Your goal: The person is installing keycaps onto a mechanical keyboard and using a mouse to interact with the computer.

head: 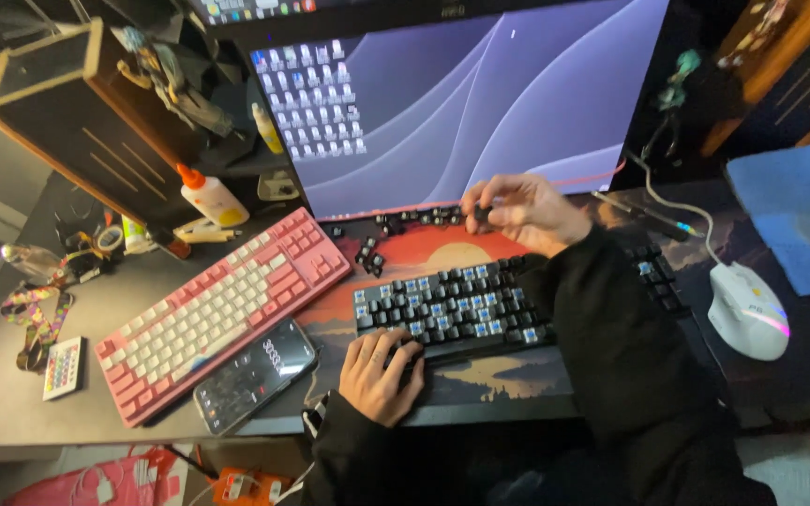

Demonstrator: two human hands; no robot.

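Note:
A black keyboard lies on a sunset-printed desk mat; many caps are off, showing blue switches. My left hand rests on the keyboard's front left corner, fingers curled over its edge. My right hand is raised behind the keyboard, pinching a black keycap between its fingertips. Loose black keycaps lie in a row on the mat under the monitor, with a few more keycaps near the keyboard's back left corner.
A pink and white keyboard lies angled at left, a phone beside it. A large monitor stands behind. A white mouse sits right, a blue cloth beyond. A glue bottle, small remote and wooden box crowd the left.

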